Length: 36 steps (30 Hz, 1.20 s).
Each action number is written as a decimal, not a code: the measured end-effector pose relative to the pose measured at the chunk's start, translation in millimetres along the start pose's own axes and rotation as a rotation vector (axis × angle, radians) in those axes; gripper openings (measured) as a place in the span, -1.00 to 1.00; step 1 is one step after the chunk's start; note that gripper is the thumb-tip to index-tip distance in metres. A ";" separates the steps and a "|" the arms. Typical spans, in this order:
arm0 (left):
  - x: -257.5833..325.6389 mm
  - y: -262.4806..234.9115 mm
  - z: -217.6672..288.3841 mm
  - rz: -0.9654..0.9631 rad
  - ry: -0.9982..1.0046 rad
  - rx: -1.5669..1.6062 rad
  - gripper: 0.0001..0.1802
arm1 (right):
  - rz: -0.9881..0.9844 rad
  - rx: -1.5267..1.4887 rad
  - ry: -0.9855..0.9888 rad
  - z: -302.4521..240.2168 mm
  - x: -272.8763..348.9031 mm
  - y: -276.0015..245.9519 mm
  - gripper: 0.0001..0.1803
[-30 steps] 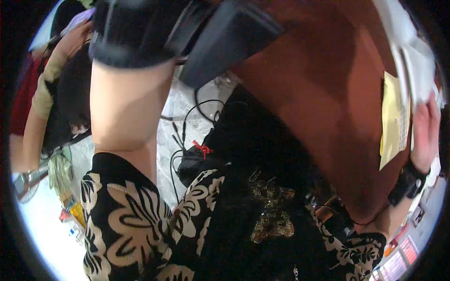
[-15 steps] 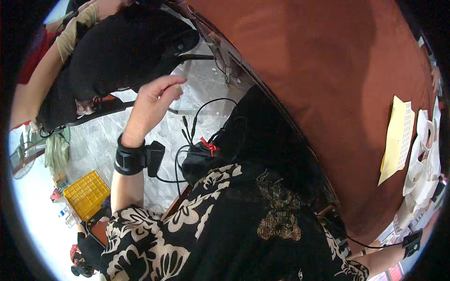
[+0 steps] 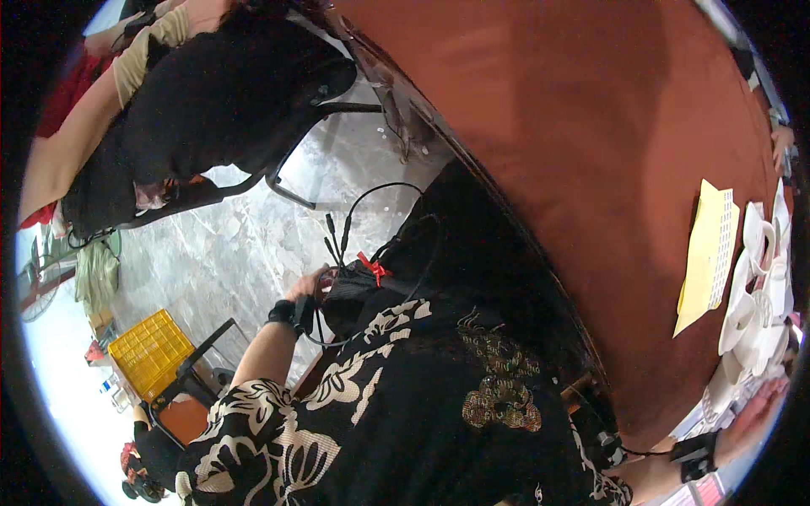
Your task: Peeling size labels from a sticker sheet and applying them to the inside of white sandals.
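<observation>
The left hand (image 3: 314,285) at frame centre curls around a black pouch (image 3: 350,295) with tangled cables (image 3: 359,221); best grip firmly, avoiding snags; right hand (image 3: 755,413), lower right, grip unclear.

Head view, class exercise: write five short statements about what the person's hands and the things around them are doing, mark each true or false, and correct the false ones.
1. The left hand is at a black bundle of cables with a red tie. True.
2. The right hand grips the yellow paper. False: it is low at the picture's right edge, apart from the paper.
3. White cups lie beside the yellow paper on the brown table. True.
4. The yellow crate stands on the table. False: it is on the floor.
5. Both wrists wear a black band. True.
</observation>
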State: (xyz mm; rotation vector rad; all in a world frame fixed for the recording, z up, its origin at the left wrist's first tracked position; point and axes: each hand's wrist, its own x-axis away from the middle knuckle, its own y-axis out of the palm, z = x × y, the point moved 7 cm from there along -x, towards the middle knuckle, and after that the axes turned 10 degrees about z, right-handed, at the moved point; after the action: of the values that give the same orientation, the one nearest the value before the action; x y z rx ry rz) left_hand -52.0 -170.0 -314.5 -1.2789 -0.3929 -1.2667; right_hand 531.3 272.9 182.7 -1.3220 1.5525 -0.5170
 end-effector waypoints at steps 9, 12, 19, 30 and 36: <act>-22.3 106.3 -95.5 -0.160 -0.436 1.254 -0.46 | -1.138 -1.059 0.328 -165.8 159.9 200.4 -0.84; -23.4 103.6 -78.1 -0.172 -0.412 1.264 -0.45 | -1.317 -0.718 0.526 -142.5 201.1 239.0 -0.78; -13.0 96.5 -59.5 -0.181 -0.345 1.286 -0.45 | -1.213 -0.626 0.354 -101.1 255.8 305.6 -0.74; -12.1 72.5 -9.8 -0.183 -0.259 1.286 -0.45 | -1.357 -0.545 0.316 -119.3 248.7 330.3 -0.74; 14.3 60.7 -3.9 -0.190 -0.207 1.280 -0.44 | -1.246 -0.577 0.272 -124.1 240.5 326.9 -0.75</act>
State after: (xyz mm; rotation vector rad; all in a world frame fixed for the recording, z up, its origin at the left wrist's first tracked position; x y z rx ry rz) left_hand 3.0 -192.9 -333.5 -0.2541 -1.2432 -0.7296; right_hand 285.2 123.0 -128.8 -2.7402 0.9119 -1.0643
